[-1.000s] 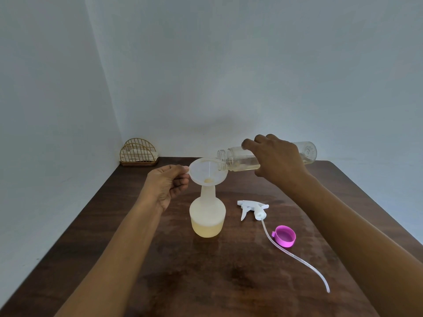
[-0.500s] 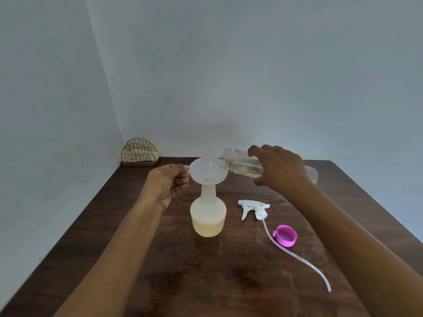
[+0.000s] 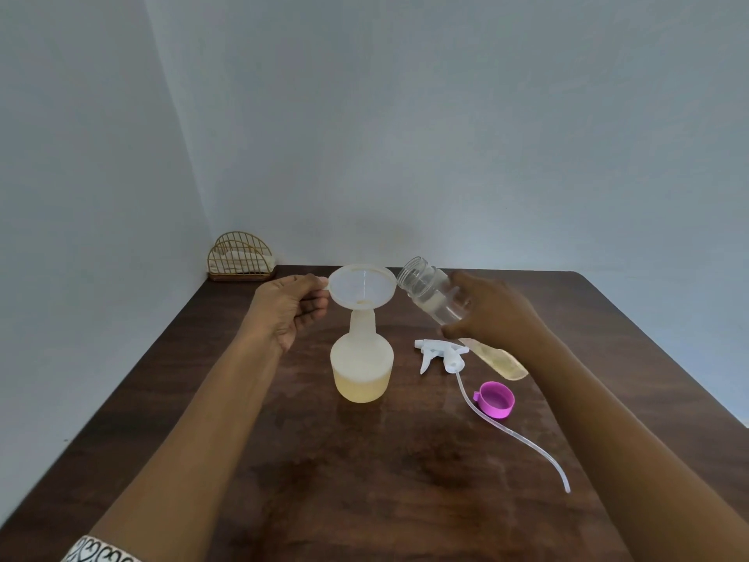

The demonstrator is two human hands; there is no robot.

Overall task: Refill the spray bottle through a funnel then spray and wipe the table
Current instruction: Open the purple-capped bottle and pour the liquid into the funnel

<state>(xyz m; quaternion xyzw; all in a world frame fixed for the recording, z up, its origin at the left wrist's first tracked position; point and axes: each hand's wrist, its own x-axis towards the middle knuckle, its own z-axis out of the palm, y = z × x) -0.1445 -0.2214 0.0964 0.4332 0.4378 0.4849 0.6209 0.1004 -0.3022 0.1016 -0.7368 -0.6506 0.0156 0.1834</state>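
A translucent white spray bottle (image 3: 362, 369) stands on the dark wooden table (image 3: 364, 480), about a third full of yellowish liquid. A white funnel (image 3: 360, 288) sits in its neck. My left hand (image 3: 289, 308) pinches the funnel's handle tab at the left rim. My right hand (image 3: 492, 314) grips a clear refill bottle (image 3: 431, 294), tilted with its open mouth up beside the funnel's right rim and yellowish liquid pooled at its low end. The white trigger head (image 3: 439, 352) with its long dip tube lies to the right of the spray bottle.
A pink cap (image 3: 496, 399) lies open side up near the dip tube (image 3: 514, 436). A gold wire napkin holder (image 3: 242, 257) stands in the far left corner against the wall. Walls close the table's far and left sides.
My right hand has swung the refill bottle from pouring, mouth over the funnel, back to mouth-up and lowered its base toward the table. My left hand stays on the funnel.
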